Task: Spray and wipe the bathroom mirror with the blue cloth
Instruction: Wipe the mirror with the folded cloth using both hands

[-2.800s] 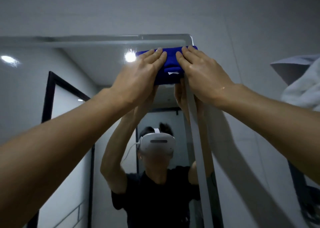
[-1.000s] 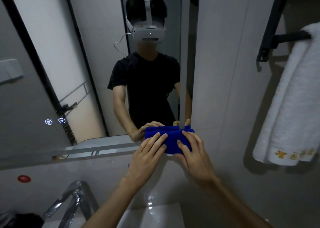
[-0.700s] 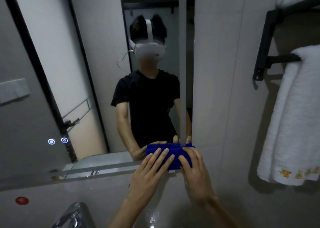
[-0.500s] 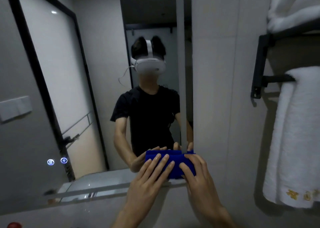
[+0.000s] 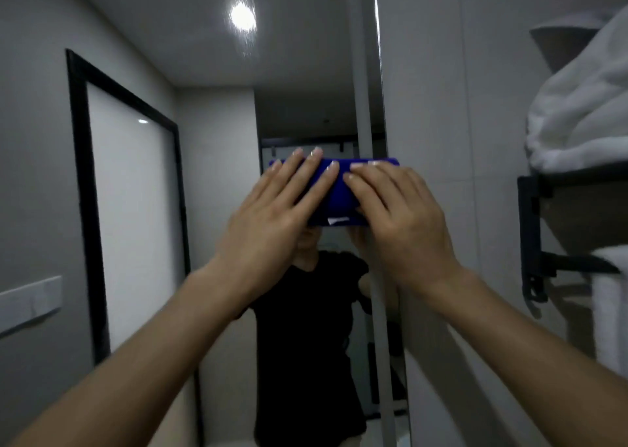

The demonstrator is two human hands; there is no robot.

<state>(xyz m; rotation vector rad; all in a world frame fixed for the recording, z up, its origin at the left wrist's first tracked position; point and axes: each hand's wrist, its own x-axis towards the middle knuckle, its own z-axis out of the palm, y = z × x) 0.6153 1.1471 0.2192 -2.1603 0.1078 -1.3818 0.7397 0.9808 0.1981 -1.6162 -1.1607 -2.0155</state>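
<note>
Two flat hands pin one folded, deep-blue cleaning cloth [image 5: 334, 193] against the glass of the large wall-mounted bathroom mirror [image 5: 210, 113], close beside the mirror's right edge and roughly at face height in the reflection. The left hand [image 5: 272, 215] lies spread over the cloth's left half with straight fingers, and the right hand [image 5: 396, 212] covers the right half in the same way; neither curls round the fabric, so both press rather than clutch. That flat, side-by-side placing probably spreads the push evenly over the pad, and the folding gives a thick, firm face for wiping. Working along the edge suggests a strip-by-strip pass down this side of the glass.

A small white tag [image 5: 338, 221] shows at the cloth's lower edge, but no writing on it can be read. No spray bottle is in view.

The mirror shows the person in a black short-sleeved shirt, a bright round ceiling light [image 5: 243, 16] and a black-framed frosted door panel [image 5: 131, 208]. A pale grey wall plate [image 5: 30, 297] appears at the left. To the right of the mirror runs plain light wall tiling [image 5: 452, 106], then a black metal towel rack [image 5: 533, 239] carrying folded white towels [image 5: 584, 106] on its shelf, with another white towel hanging below. No brand or lettering is legible anywhere.
</note>
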